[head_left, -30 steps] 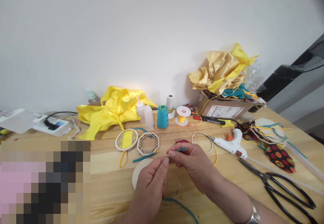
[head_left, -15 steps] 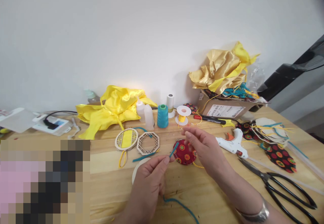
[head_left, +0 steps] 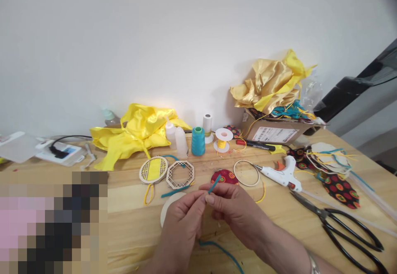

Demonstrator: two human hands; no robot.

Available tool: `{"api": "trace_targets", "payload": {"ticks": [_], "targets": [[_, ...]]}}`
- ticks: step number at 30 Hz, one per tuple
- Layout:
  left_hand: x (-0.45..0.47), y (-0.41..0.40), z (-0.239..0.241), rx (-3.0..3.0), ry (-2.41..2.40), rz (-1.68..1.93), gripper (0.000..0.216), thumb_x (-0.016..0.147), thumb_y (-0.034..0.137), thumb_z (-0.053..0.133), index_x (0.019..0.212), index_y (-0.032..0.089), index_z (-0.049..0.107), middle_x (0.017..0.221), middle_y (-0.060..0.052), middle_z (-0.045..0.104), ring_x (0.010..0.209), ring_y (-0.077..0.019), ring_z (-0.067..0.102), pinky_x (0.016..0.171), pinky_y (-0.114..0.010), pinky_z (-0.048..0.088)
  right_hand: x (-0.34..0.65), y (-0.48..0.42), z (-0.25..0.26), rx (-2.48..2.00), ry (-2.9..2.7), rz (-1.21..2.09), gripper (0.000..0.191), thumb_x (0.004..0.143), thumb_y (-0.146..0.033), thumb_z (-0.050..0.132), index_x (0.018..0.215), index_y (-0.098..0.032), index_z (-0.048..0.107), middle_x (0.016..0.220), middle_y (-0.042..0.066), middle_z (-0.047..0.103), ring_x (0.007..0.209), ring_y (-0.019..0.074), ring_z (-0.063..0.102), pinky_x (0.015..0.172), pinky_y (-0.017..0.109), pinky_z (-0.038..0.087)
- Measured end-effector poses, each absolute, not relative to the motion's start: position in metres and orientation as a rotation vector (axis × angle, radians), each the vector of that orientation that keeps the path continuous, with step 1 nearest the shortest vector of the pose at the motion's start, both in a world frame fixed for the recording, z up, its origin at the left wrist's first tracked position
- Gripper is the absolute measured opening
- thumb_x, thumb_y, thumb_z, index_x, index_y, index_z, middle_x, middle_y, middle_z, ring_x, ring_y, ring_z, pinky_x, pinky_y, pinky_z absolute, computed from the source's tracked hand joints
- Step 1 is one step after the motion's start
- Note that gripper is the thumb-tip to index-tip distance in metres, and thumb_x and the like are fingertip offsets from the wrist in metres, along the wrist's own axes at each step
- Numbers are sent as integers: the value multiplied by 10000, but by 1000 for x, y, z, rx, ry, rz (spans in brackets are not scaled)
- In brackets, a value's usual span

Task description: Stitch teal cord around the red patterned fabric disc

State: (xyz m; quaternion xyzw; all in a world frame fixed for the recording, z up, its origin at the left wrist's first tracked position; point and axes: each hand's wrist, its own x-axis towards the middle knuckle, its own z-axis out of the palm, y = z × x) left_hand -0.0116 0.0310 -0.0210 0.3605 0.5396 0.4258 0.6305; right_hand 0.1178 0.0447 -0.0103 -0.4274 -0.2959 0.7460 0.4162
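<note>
A teal cord is pinched between the thumb and forefinger of my left hand. Its short end sticks up past the fingertips, and a long tail runs below along the wood. My right hand meets the left one, its thumb and fingers closed at the same spot on the cord. Behind the hands lies a dark red patterned fabric disc, partly covered. A pale round disc shows beside my left wrist. An octagonal lattice frame and a round frame with yellow backing lie just beyond.
To the right are a thin wooden ring, a white glue gun and large black-handled scissors. A teal thread cone, a yellow cord spool, white bottles, yellow satin and a cardboard box line the wall.
My right hand has come down and left to join my left hand at the cord. This uncovers the wooden ring by the glue gun. My left hand keeps its pinch.
</note>
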Motion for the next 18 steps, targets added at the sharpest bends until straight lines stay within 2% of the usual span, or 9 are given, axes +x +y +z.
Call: {"api": "trace_targets", "payload": {"ticks": [3,7,11,14,18], "targets": [[-12,30,-20,849,1230,950,369,765,457,623,911,131,718,366,102,318,364,-65,232,368,-197,195,119,45,-9,-1089,-668,1877,316,565,-295,828,839,-168,735,725,7,626,604,79,465,541,204,309],[-11,29,-22,848,1197,928,338,777,460,619,872,147,700,366,110,305,357,-63,215,362,-194,183,121,47,-7,-1080,-672,1819,224,570,-298,818,707,-154,716,632,-15,594,544,66,427,526,209,302],[-11,28,-24,803,1134,962,351,786,491,594,684,158,642,370,100,320,353,-60,233,359,-197,196,124,49,-7,-1123,-801,1701,192,617,-316,785,652,-152,692,606,-19,601,523,63,388,520,221,273],[-11,28,-23,720,1118,971,385,784,522,575,747,148,658,378,102,319,351,-58,236,356,-192,188,129,51,-7,-1201,-905,1615,196,657,-339,753,649,-155,686,596,-8,622,535,79,404,531,236,277],[-10,27,-23,705,1162,931,402,780,526,578,841,140,669,387,104,335,343,-57,248,349,-189,190,135,55,-6,-1277,-960,1533,246,639,-382,752,620,-152,667,576,-4,619,526,89,420,536,247,305]]}}
